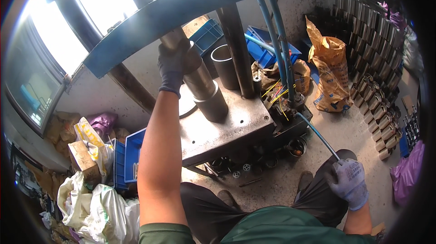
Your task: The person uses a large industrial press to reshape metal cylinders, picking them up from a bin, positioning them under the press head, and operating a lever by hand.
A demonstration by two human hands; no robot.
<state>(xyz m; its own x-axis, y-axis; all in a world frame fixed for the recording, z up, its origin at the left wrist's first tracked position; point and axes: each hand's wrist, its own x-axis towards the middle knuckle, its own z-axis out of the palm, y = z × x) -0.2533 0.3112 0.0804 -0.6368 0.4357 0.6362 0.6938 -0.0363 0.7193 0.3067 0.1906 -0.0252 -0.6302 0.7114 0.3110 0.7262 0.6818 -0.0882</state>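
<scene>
My left hand (pixel 171 64), in a grey glove, reaches up to the press and is closed against the side of a metal cylinder (pixel 198 77). That cylinder stands upright on a wider steel sleeve (pixel 212 104), which rests on the press's steel table (pixel 213 133). Just above my hand, the press ram (pixel 172 39) comes down from the blue crossbeam (pixel 163 19). Beside my right knee, my right hand (pixel 349 181), in a pale glove, is closed on the end of a blue lever (pixel 318 135). The lever slopes down from the pump unit (pixel 295 103).
A hollow steel tube (pixel 225 66) stands behind the sleeve, near a press column (pixel 236 53). Blue crates (pixel 135 153) and white sacks (pixel 97 207) lie to the left. On the right are a brown paper sack (pixel 330 76), stacked metal sleeves (pixel 370 35) and a purple bag (pixel 407 173).
</scene>
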